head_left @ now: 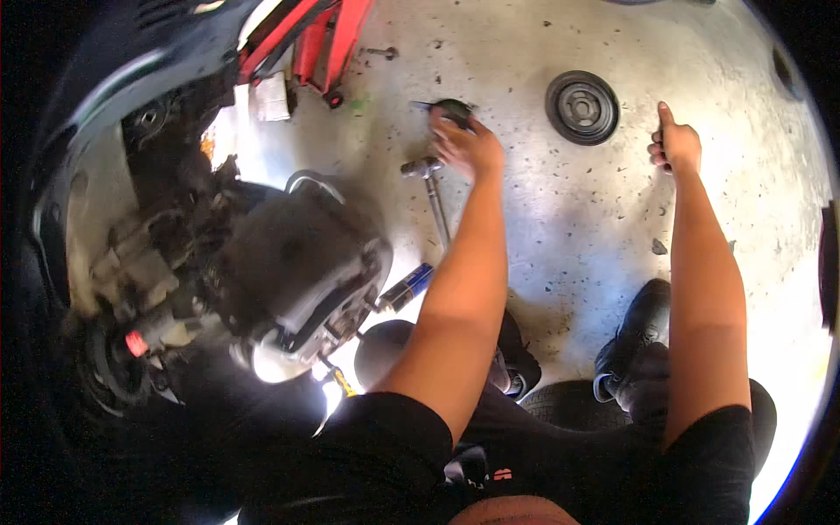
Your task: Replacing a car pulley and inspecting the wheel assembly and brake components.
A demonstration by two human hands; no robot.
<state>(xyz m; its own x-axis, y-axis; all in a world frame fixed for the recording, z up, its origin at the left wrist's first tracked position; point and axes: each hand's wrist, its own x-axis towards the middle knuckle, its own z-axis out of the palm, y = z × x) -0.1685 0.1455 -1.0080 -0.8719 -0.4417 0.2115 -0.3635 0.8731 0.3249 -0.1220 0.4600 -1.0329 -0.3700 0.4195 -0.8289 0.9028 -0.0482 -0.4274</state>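
Note:
My left hand point(471, 149) reaches over the floor, fingers spread and a little blurred. Just beyond its fingertips lies a dark, rounded object with a thin pointed end point(453, 110); the fingers partly cover it, and its kind is unclear. Close below that hand rests a long-handled socket wrench point(435, 199), its lower end hidden behind my left forearm. My right hand point(678, 146) hovers at the right, thumb stretched out and fingers loosely bent, with nothing visible in it. Between the hands, nearer the right, a black round disc like a pulley point(582, 108) lies flat on the floor.
Greasy vehicle parts point(297, 254) fill the left side. A red stand point(332, 44) rises at the far left, near a bolt point(382, 53). A blue-and-black cylinder point(407, 287) and a yellow-handled tool point(344, 382) are beside my left arm. A tire point(573, 408) lies by my shoes.

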